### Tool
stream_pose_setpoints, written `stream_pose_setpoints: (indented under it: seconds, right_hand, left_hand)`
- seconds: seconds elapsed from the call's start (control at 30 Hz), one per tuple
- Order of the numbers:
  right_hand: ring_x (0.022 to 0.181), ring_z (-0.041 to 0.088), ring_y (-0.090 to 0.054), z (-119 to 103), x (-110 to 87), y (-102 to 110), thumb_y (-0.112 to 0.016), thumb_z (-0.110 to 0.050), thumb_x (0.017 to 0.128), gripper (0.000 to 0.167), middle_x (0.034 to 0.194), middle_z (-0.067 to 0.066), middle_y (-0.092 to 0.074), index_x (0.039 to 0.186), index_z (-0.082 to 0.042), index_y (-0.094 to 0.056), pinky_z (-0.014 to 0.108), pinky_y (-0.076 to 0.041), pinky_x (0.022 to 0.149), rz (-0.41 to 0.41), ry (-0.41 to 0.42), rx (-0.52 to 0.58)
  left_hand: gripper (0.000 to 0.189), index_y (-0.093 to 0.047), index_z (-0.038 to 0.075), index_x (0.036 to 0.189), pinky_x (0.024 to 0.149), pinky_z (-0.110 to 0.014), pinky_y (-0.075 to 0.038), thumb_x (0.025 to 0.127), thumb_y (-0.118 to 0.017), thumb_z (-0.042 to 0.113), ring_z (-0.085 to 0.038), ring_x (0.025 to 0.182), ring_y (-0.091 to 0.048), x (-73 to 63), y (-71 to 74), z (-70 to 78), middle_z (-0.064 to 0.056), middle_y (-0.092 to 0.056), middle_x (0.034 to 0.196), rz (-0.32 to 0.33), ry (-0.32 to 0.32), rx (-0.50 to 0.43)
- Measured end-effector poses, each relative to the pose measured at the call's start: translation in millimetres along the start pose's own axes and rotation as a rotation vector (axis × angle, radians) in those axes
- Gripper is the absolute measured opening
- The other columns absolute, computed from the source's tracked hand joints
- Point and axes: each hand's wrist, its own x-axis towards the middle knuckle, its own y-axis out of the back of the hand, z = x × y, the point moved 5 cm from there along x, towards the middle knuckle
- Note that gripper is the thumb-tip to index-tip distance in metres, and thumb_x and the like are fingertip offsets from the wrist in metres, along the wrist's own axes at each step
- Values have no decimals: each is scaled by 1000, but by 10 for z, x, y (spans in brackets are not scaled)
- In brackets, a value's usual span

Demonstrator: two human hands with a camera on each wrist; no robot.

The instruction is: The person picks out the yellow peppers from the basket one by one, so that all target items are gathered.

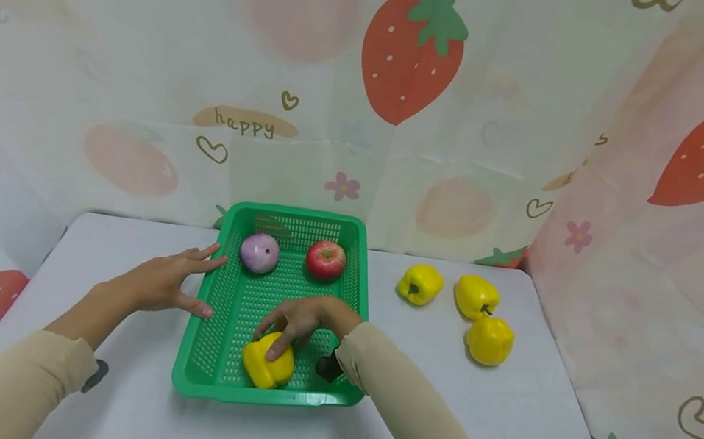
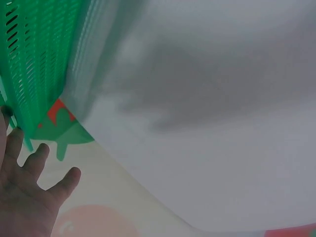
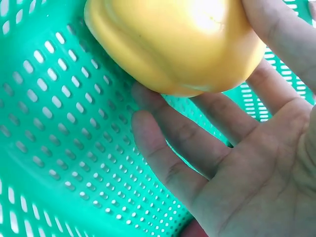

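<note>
A green perforated plastic basket point(image 1: 222, 391) stands on the table. Inside its front part, my right hand point(image 1: 305, 319) holds a yellow bell pepper point(image 1: 267, 371) between thumb and fingers. Up close in the right wrist view, the pepper point(image 3: 173, 44) has the thumb on one side and fingertips beneath and behind it. My left hand point(image 1: 166, 283) is spread at the basket's left rim, fingertips at the edge; the left wrist view shows its fingers apart beside the basket wall. At the back of the basket lie a round pale-purple vegetable point(image 1: 259, 255) and a red apple point(image 1: 325, 260).
To the right of the basket, three more yellow bell peppers lie on the white tablecloth point(image 1: 411, 376): one pepper point(image 1: 421, 284) apart, and a pair, the rear pepper point(image 1: 475, 295) and front pepper point(image 1: 489, 341), close together. A strawberry-print curtain point(image 1: 317, 81) hangs behind the table.
</note>
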Motion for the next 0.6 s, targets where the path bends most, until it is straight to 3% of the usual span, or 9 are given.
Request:
stream_pose_setpoints:
  seconds: [0.3, 0.6]
  right_hand:
    - [121, 13, -55, 4, -194, 111, -74, -28, 91, 52, 141, 4, -57, 140, -20, -59, 34, -56, 93, 30, 70, -14]
    - [127, 19, -53, -17, -533, 362, -75, -30, 90, 52, 139, 1, -59, 139, -20, -60, 35, -57, 89, 130, 138, -29]
  left_hand:
    - [103, -39, 10, 153, 101, -72, -36, 72, -83, 56, -52, 142, -26, 0, 2, 6, -18, -22, 163, -2, -1, -15]
    - [103, -40, 9, 153, 102, -71, -37, 71, -83, 56, -52, 143, -25, 2, 14, 32, -18, -23, 162, -2, -9, -17]
